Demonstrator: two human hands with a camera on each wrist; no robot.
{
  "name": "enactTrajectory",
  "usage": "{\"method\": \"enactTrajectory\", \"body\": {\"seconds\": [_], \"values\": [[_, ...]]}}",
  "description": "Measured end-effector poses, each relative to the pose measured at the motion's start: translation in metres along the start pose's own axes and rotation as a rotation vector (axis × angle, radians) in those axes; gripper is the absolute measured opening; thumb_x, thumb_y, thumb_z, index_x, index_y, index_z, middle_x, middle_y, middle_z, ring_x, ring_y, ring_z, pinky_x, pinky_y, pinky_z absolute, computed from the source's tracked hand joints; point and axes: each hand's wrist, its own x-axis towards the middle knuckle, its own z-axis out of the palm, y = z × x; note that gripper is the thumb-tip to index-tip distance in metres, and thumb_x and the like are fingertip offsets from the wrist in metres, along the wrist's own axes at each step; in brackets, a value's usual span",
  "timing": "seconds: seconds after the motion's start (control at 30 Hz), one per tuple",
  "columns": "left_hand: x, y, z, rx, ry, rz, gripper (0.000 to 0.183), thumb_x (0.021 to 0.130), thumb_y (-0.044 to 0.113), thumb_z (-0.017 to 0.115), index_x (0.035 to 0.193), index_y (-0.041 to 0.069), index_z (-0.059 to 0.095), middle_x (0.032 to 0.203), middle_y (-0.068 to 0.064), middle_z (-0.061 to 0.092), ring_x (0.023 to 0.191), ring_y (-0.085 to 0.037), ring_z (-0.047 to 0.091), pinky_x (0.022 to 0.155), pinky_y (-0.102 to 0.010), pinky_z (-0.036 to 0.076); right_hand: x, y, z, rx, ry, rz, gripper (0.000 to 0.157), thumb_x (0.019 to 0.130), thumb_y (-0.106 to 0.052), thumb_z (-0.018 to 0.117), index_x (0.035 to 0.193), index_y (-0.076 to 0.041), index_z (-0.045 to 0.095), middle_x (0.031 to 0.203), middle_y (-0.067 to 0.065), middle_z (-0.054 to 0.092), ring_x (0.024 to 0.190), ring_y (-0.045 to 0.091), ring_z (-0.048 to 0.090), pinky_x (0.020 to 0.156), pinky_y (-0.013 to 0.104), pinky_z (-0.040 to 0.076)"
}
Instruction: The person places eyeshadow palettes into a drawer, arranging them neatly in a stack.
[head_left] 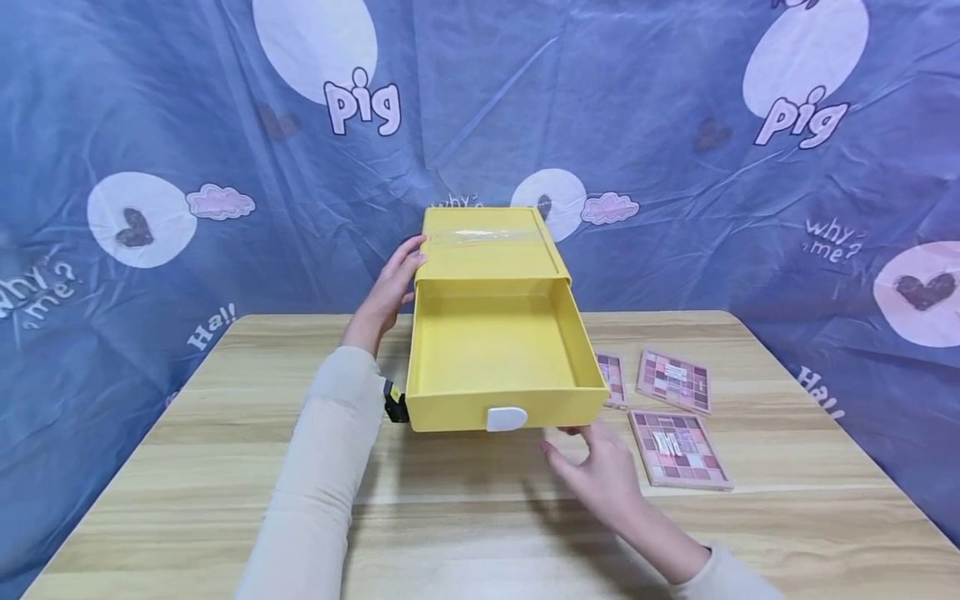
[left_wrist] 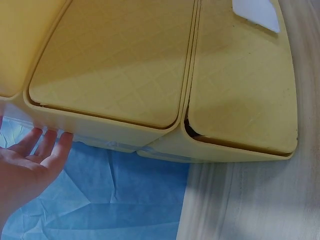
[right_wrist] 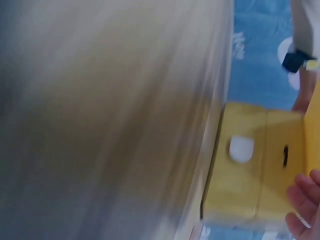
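A yellow drawer cabinet point(head_left: 487, 242) stands on the table, with its top drawer point(head_left: 495, 342) pulled out toward me and the drawer's inside showing. On the drawer's front is a white handle point(head_left: 507, 418). My left hand point(head_left: 390, 287) lies against the cabinet's upper left side; in the left wrist view its fingertips point(left_wrist: 64, 142) rest along the cabinet's edge. Below the drawer's front right corner is my right hand point(head_left: 603, 471), thumb and fingers spread apart, fingertips partly hidden by the drawer. The right wrist view shows its fingers point(right_wrist: 302, 197) loosely bent beside the yellow drawer.
Three eyeshadow palettes point(head_left: 678, 448) lie on the wooden table point(head_left: 225, 467) to the right of the cabinet. Lower down, the cabinet has another drawer with a white handle point(right_wrist: 241, 149) and one with a dark slot point(right_wrist: 285, 156). A blue patterned cloth point(head_left: 675, 208) hangs behind.
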Motion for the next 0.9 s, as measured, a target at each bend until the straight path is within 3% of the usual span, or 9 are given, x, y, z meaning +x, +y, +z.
{"method": "enactTrajectory", "body": {"seconds": [0.13, 0.27, 0.47, 0.63, 0.9], "values": [[-0.001, 0.000, 0.002, -0.004, 0.000, 0.005, 0.048, 0.087, 0.027, 0.044, 0.132, 0.019, 0.033, 0.132, -0.006, 0.034, 0.115, -0.019, 0.033, 0.087, -0.051, 0.026, 0.001, 0.016, -0.011, -0.107, -0.042, 0.061, 0.041, 0.059, -0.022, 0.076, 0.091, -0.006, 0.057, 0.080, 0.005, 0.059, 0.072, 0.022, 0.053, 0.061, 0.037, 0.041], [0.000, 0.000, 0.004, 0.003, -0.001, 0.010, 0.048, 0.086, 0.028, 0.044, 0.132, 0.019, 0.033, 0.133, -0.005, 0.034, 0.116, -0.018, 0.032, 0.087, -0.052, 0.025, 0.000, 0.029, -0.022, -0.209, -0.126, 0.205, 0.059, 0.060, -0.030, 0.075, 0.104, 0.002, 0.051, 0.092, 0.017, 0.056, 0.084, 0.032, 0.050, 0.071, 0.048, 0.036], [-0.001, 0.000, 0.004, 0.007, 0.003, 0.010, 0.048, 0.086, 0.028, 0.044, 0.132, 0.019, 0.033, 0.133, -0.005, 0.033, 0.117, -0.018, 0.031, 0.087, -0.052, 0.024, 0.000, 0.051, -0.038, -0.294, -0.243, 0.371, 0.089, 0.064, -0.043, 0.070, 0.121, 0.013, 0.032, 0.107, 0.035, 0.042, 0.097, 0.047, 0.037, 0.080, 0.058, 0.024], [0.000, 0.000, 0.003, 0.005, 0.005, 0.011, 0.048, 0.086, 0.027, 0.044, 0.132, 0.019, 0.033, 0.133, -0.005, 0.034, 0.116, -0.018, 0.032, 0.087, -0.051, 0.025, 0.002, 0.071, -0.049, -0.364, -0.325, 0.475, 0.101, 0.064, -0.058, 0.062, 0.122, 0.016, 0.025, 0.114, 0.040, 0.031, 0.099, 0.054, 0.030, 0.078, 0.063, 0.020], [-0.001, -0.001, 0.000, 0.011, 0.012, 0.010, 0.048, 0.086, 0.028, 0.044, 0.132, 0.020, 0.033, 0.133, -0.004, 0.034, 0.116, -0.018, 0.032, 0.088, -0.051, 0.025, 0.003, 0.094, -0.062, -0.452, -0.527, 0.603, 0.121, 0.060, -0.076, 0.047, 0.124, 0.021, 0.013, 0.115, 0.048, 0.018, 0.102, 0.058, 0.022, 0.075, 0.068, 0.018]]}}
